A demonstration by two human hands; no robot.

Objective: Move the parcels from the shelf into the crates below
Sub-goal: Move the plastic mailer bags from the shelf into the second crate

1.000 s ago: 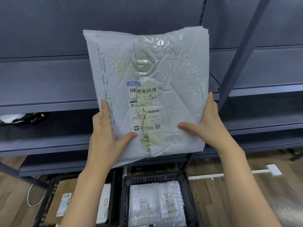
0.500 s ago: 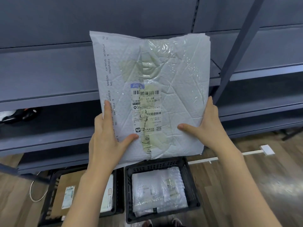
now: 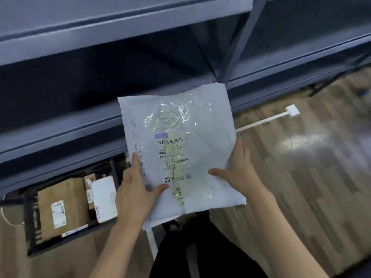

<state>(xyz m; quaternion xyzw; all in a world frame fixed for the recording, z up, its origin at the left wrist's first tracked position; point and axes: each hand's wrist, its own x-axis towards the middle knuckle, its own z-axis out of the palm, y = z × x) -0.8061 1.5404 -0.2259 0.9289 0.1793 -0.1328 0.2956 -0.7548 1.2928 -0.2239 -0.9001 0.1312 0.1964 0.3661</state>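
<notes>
Now | both hands' fingers pinch parcel (image 3: 192, 141) – thumbs on top, rest hidden under.

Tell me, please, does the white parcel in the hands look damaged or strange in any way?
Yes. The white parcel, held by the left hand and right hand, has yellowish crinkled tape down its middle. The shipping label under it looks cracked, and the bottom edge seems split below it.

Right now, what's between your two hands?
In the head view, the white padded mailer spans the gap: the left hand grips its left edge, the right hand its right, with the shipping label between the thumbs.
</notes>
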